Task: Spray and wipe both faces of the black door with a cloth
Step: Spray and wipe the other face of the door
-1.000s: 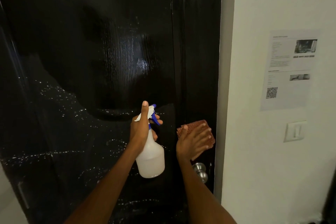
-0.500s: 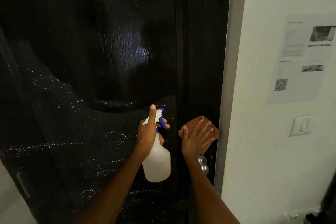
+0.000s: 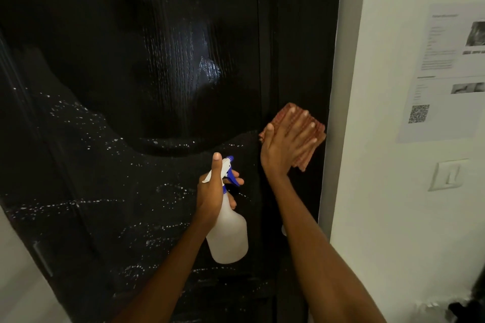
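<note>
The glossy black door (image 3: 147, 65) fills the left and centre of the head view, its lower half speckled with white spray droplets. My left hand (image 3: 214, 191) grips a white spray bottle (image 3: 228, 236) with a blue trigger, held upright just in front of the door. My right hand (image 3: 286, 144) lies flat, fingers spread, pressing a folded reddish-brown cloth (image 3: 311, 145) against the door's right stile near its edge. The door knob is almost wholly hidden behind my right forearm.
A grey door frame (image 3: 338, 102) runs down right of the door. On the white wall beyond hang a printed sheet with a QR code (image 3: 443, 73) and a light switch (image 3: 447, 174). A dark object (image 3: 469, 307) sits at the bottom right corner.
My right hand has slid the cloth upward along the door's right stile, away from the knob. The left hand keeps the bottle in roughly the same place.
</note>
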